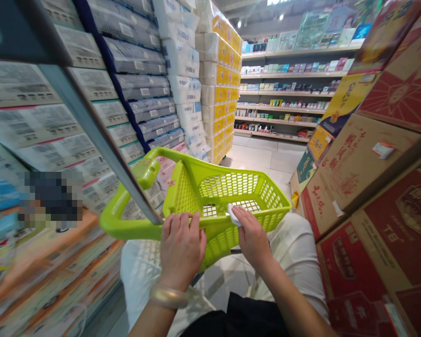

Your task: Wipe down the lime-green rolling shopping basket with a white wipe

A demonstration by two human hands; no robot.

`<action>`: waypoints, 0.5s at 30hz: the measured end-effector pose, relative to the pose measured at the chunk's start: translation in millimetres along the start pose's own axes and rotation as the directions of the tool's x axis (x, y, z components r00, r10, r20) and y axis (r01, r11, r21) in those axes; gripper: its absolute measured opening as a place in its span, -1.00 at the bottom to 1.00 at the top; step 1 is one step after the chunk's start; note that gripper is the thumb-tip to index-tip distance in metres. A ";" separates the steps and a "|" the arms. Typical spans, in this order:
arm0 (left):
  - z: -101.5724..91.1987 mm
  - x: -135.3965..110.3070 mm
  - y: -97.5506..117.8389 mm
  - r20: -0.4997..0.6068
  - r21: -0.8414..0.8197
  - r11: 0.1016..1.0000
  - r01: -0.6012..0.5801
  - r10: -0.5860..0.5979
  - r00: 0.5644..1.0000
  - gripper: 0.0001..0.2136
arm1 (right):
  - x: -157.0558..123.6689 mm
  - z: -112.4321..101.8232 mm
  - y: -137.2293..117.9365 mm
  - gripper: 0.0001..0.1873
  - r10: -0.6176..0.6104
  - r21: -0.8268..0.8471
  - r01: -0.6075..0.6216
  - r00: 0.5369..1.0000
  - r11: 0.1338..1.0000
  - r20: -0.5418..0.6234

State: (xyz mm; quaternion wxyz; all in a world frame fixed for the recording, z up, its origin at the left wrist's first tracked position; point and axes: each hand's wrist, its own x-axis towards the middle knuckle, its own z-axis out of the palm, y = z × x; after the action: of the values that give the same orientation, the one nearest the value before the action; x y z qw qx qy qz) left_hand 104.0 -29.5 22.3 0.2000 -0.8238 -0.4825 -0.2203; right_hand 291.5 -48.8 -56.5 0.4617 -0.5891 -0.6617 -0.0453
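Your left hand [181, 247] is clamped over the near rim of the green basket [210, 201], fingers curled down across the top edge and gripping it. Your right hand [251, 236] sits just to the right on the same rim, pinching a small white cloth [233, 216] against the plastic at the inner edge. So the basket lies right under both hands, resting across your lap, with its far end pointing away down the aisle.

It's a lime-green plastic shopping basket, walls and floor pierced with a honeycomb of holes, and a thick looped handle [126, 215] of the same green swings out to your left. A pale bangle [168, 296] rings your left wrist.

On your left, stacked tissue packs [140, 84] rise close beside you. On your right, red and brown cardboard boxes [372, 187] are piled high. Ahead, the tiled floor [263, 159] runs to stocked shelves [284, 93].
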 end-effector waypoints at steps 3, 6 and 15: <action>0.7 1.3 0.8 -0.001 0.003 1.000 0.004 -0.004 1.000 -0.72 | 2.7 -1.3 -4.2 -0.41 0.066 -0.048 -0.066 0.998 0.997 -0.001; 1.5 1.5 0.3 -0.003 0.005 1.000 -0.003 0.003 1.000 -0.73 | 7.0 2.3 -21.6 -0.36 -0.011 0.027 0.010 0.999 1.000 0.031; 1.6 0.0 -2.3 -0.002 -0.010 1.000 -0.009 0.009 1.000 -0.73 | 1.7 -2.6 -1.9 -0.39 0.078 -0.054 -0.079 0.997 0.995 -0.014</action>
State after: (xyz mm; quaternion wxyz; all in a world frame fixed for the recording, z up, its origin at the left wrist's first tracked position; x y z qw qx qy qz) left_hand 102.2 -27.6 21.3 0.1975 -0.8266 -0.4776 -0.2227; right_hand 291.6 -49.6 -53.0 0.4510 -0.6267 -0.6336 -0.0485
